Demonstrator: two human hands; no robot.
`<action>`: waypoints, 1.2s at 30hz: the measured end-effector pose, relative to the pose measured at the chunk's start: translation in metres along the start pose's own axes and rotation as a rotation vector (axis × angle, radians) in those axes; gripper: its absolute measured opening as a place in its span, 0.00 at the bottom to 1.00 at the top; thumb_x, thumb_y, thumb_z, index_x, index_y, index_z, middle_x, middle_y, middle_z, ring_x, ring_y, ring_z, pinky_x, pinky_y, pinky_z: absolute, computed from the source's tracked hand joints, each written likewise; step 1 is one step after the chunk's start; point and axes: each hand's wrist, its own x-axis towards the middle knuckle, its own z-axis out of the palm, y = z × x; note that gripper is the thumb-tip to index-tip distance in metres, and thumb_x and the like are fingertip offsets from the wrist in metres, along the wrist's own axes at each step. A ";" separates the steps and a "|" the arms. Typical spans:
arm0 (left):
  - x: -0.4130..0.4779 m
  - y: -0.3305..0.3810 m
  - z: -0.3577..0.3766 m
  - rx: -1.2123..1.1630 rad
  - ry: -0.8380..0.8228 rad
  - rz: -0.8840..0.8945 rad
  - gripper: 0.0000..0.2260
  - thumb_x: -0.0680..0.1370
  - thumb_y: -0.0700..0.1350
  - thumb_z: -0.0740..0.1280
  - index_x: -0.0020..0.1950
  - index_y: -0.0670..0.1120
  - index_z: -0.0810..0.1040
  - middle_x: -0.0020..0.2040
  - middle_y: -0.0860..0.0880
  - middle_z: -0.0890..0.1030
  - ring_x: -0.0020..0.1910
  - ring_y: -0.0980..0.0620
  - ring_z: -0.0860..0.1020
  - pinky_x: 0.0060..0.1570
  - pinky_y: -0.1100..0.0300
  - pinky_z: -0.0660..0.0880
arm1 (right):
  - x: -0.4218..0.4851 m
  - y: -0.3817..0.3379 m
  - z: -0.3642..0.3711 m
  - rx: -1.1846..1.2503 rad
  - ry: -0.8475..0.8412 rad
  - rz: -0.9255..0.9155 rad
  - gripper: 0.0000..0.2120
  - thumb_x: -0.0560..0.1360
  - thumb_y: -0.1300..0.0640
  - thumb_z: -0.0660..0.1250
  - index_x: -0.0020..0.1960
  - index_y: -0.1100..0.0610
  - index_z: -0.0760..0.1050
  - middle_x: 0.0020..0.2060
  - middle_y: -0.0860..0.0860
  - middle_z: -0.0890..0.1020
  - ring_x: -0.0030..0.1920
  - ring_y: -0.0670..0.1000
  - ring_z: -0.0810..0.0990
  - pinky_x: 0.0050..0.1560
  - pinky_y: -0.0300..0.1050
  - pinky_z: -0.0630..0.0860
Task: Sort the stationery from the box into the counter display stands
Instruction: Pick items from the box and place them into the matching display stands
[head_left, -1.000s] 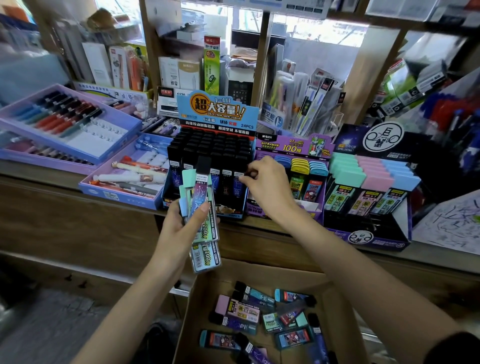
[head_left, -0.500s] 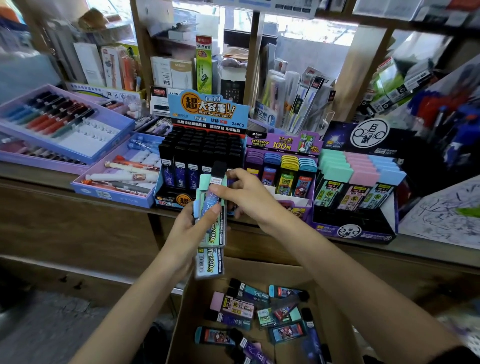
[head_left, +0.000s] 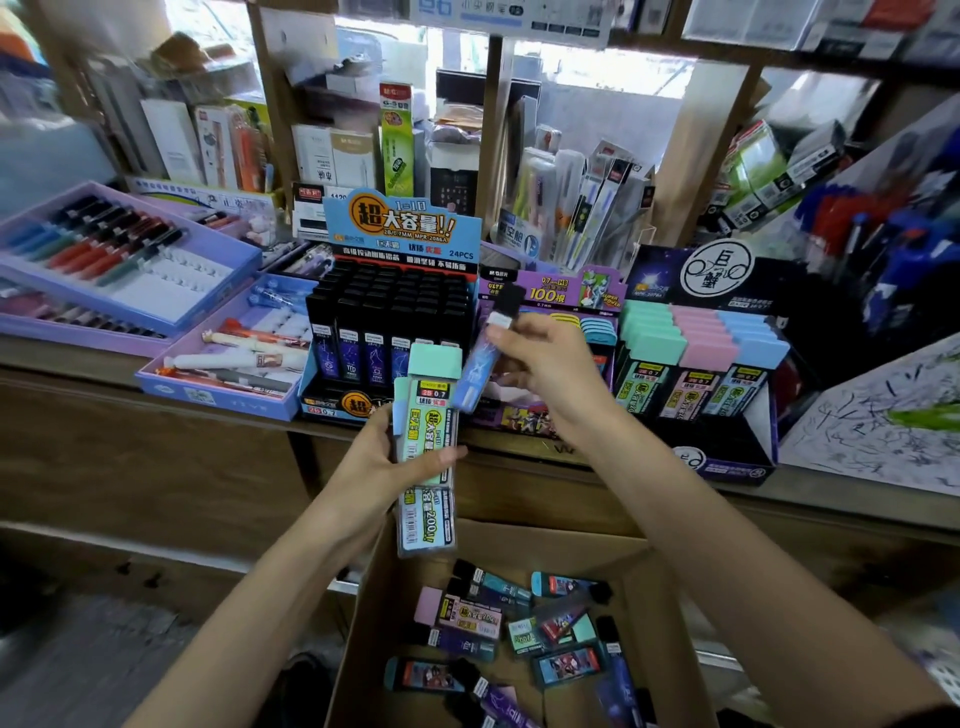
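Observation:
My left hand (head_left: 387, 465) grips a small stack of mint-capped lead refill cases (head_left: 427, 426), held upright in front of the counter. My right hand (head_left: 550, 369) pinches a single blue lead case with a black cap (head_left: 485, 353), tilted, just right of the stack. Behind it stands the black-capped lead display stand (head_left: 395, 312), nearly full. Right of that are the purple 100-lead stand (head_left: 558, 293) and the pastel-capped stand (head_left: 701, 358). The cardboard box (head_left: 665, 613) below holds several loose lead cases (head_left: 467, 613).
Purple and blue pen trays (head_left: 124, 291) lie on the left of the wooden counter (head_left: 156, 415). Shelves with packaged stationery (head_left: 571, 197) rise behind the stands. Scribbled test paper (head_left: 883, 415) lies at the right.
My right hand came back from the black display, took the black-capped blue case off the stack in my left hand and lifted it up and right. The stack now shows only mint caps.

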 end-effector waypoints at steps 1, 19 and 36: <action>0.000 0.001 -0.002 0.008 0.011 0.006 0.28 0.64 0.41 0.73 0.63 0.47 0.70 0.55 0.46 0.82 0.53 0.47 0.82 0.41 0.64 0.78 | 0.002 -0.005 -0.005 0.031 0.022 -0.002 0.02 0.76 0.61 0.67 0.48 0.59 0.77 0.43 0.55 0.81 0.34 0.48 0.78 0.33 0.37 0.77; -0.020 0.011 -0.110 0.050 0.307 0.130 0.20 0.68 0.44 0.69 0.58 0.45 0.73 0.44 0.49 0.84 0.41 0.55 0.83 0.42 0.56 0.75 | 0.045 -0.006 0.102 -0.224 -0.043 -0.190 0.07 0.74 0.63 0.70 0.39 0.57 0.75 0.35 0.52 0.80 0.38 0.52 0.81 0.40 0.43 0.81; -0.020 0.003 -0.125 0.028 0.316 0.120 0.24 0.69 0.42 0.69 0.64 0.40 0.70 0.46 0.49 0.83 0.39 0.56 0.83 0.32 0.66 0.77 | 0.054 0.027 0.142 -0.488 -0.058 -0.240 0.07 0.74 0.59 0.70 0.46 0.63 0.80 0.40 0.56 0.83 0.43 0.56 0.82 0.45 0.57 0.80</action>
